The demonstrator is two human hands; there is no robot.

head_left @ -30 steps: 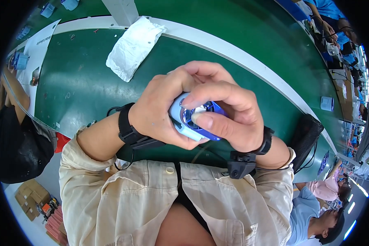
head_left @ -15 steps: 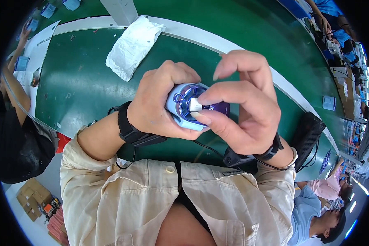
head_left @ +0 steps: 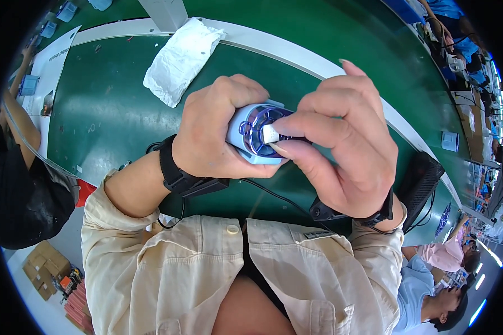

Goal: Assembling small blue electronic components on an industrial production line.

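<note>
My left hand (head_left: 209,131) is wrapped round a light blue plastic device (head_left: 236,129) with a glossy purple round end that faces up, above the green table. Within that end, ribs or spokes surround a recess. Thumb and forefinger of my right hand (head_left: 349,142) are closed on a small white piece (head_left: 270,134) at the recess; whether it is fixed there cannot be seen. The right hand's other fingers are curled up and away from the device. Part of the purple end lies hidden behind the right fingertips.
A crumpled white packet (head_left: 181,61) lies on the green table (head_left: 106,106) beyond my left hand. A black mesh case (head_left: 422,184) lies right of my right wrist, with black cables nearby. Co-workers are at both sides; a light blue unit (head_left: 450,141) stands at far right.
The device has tilted and risen slightly in my left hand. My right hand has shifted a little right, its fingers drawn closer together, still at the white piece.
</note>
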